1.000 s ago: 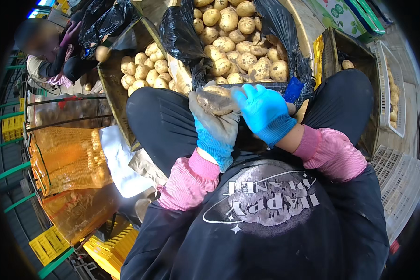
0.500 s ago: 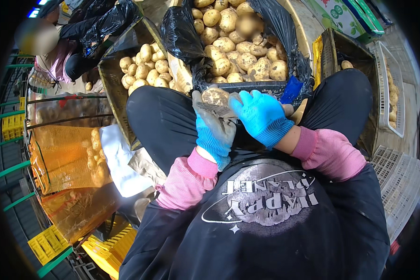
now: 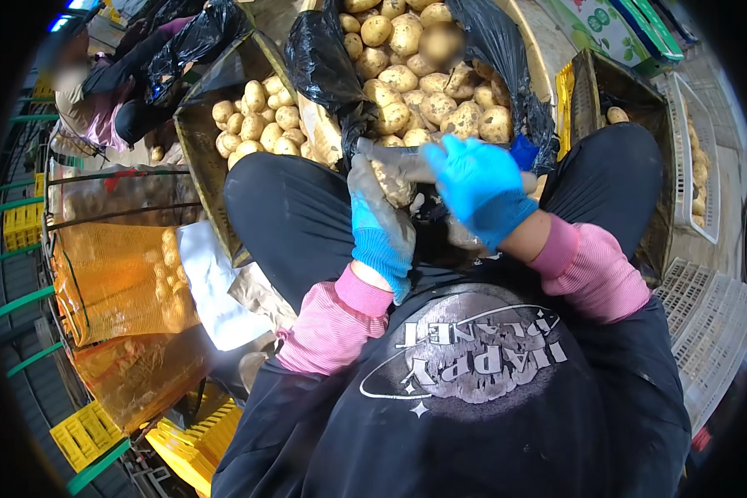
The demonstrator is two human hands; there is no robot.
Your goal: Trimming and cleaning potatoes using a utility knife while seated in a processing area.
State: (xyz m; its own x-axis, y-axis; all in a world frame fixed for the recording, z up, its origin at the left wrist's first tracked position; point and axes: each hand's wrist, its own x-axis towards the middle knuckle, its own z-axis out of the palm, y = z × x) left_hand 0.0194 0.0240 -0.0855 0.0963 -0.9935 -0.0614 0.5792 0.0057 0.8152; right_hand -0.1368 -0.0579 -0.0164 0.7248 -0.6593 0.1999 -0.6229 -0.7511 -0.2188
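In my gloved left hand (image 3: 382, 207) is a potato (image 3: 393, 186), held in the grey palm between thumb and fingers. My right hand (image 3: 481, 183), in a blue glove, is closed on a knife (image 3: 402, 161). The knife's broad grey blade points left across the far side of the potato, and its handle end sticks out to the right of the fist. Below the right hand, between my legs, a pale potato piece (image 3: 463, 236) shows, partly hidden and blurred. A crate of potatoes (image 3: 440, 87), lined with black plastic, stands just beyond my hands.
Smaller potatoes lie in a crate (image 3: 192, 137) on the left. On the right stand a dark crate (image 3: 589, 91) and a white basket (image 3: 681, 199). Orange mesh sacks (image 3: 112, 270) and yellow crates (image 3: 195, 444) are at the left. Another person (image 3: 95, 104) sits at the far left.
The potato has turned upright in my left hand. My right hand has shifted right and nearer, the blade now lies past the potato, and a pale piece has appeared below.
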